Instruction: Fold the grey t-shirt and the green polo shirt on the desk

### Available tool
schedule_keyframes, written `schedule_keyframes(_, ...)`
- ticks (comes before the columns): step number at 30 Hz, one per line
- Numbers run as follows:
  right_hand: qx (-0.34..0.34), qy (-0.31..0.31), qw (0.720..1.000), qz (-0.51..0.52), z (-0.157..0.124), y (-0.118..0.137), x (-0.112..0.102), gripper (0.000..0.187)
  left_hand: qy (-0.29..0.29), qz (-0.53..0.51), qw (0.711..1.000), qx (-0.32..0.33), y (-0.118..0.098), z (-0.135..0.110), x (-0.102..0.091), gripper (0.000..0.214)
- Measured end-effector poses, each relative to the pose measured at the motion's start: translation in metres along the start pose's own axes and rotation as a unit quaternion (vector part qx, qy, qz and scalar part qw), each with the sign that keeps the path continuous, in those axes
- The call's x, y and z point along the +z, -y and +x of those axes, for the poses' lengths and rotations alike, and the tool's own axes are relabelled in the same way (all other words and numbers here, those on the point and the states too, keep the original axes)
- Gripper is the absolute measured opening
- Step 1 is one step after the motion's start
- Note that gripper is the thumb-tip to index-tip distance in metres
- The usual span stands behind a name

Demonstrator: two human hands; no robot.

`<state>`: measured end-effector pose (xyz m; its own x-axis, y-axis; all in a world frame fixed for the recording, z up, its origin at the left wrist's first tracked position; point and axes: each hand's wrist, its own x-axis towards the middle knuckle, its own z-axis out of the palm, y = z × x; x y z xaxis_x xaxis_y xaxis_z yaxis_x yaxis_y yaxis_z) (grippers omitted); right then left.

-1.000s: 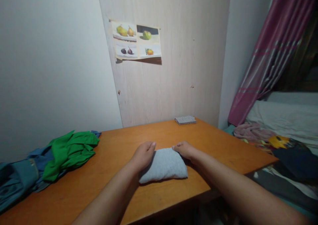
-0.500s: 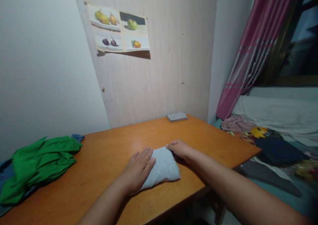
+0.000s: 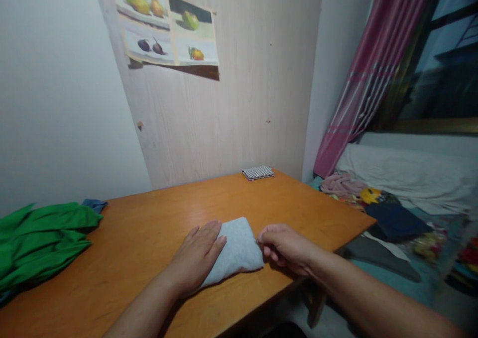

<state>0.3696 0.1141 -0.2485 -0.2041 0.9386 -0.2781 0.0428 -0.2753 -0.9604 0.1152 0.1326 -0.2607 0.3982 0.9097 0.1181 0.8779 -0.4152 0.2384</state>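
A light grey cloth (image 3: 239, 248), folded into a compact thick bundle, lies near the front edge of the wooden table (image 3: 149, 258). My left hand (image 3: 199, 251) rests flat over its left part, fingers together and stretched out, hiding that side. At the bundle's right edge, my right hand (image 3: 280, 243) pinches the fabric between thumb and forefinger, the other fingers curled beneath.
A crumpled green cloth (image 3: 45, 238) lies at the table's left, with a blue cloth (image 3: 95, 206) behind it. A small checked pouch-like item (image 3: 258, 172) sits near the back wall. Clothes and a dark blue item (image 3: 398, 221) lie on a bed at right.
My right hand has moved from the bundle's far right corner nearer to me, down its right edge. My left hand stays on the cloth. The view has turned slightly right.
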Motion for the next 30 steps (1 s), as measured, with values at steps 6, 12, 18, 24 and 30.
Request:
schedule_keyframes(6, 0.026, 0.027, 0.999, -0.028, -0.007, -0.004, -0.002, 0.011, 0.003, 0.005, 1.000, 0.003, -0.002, 0.000, -0.002, 0.074)
schedule_keyframes(12, 0.034, 0.075, 0.997, 0.016, -0.010, -0.004, 0.002, 0.013, 0.004, 0.004, 1.000, 0.004, -0.002, 0.000, -0.002, 0.074)
schedule_keyframes(18, 0.028, 0.086, 0.996, -0.027, -0.019, -0.001, 0.007, 0.014, -0.005, 0.000, 1.000, 0.005, 0.000, 0.002, 0.001, 0.074)
schedule_keyframes(24, 0.026, 0.076, 0.990, -0.118, -0.024, -0.018, 0.011, 0.011, -0.004, -0.004, 1.000, 0.005, 0.001, 0.002, 0.002, 0.074)
schedule_keyframes(30, -0.021, 0.021, 0.990, -0.140, -0.025, -0.018, 0.007, 0.005, 0.009, 0.010, 1.000, 0.003, -0.002, 0.002, -0.001, 0.076)
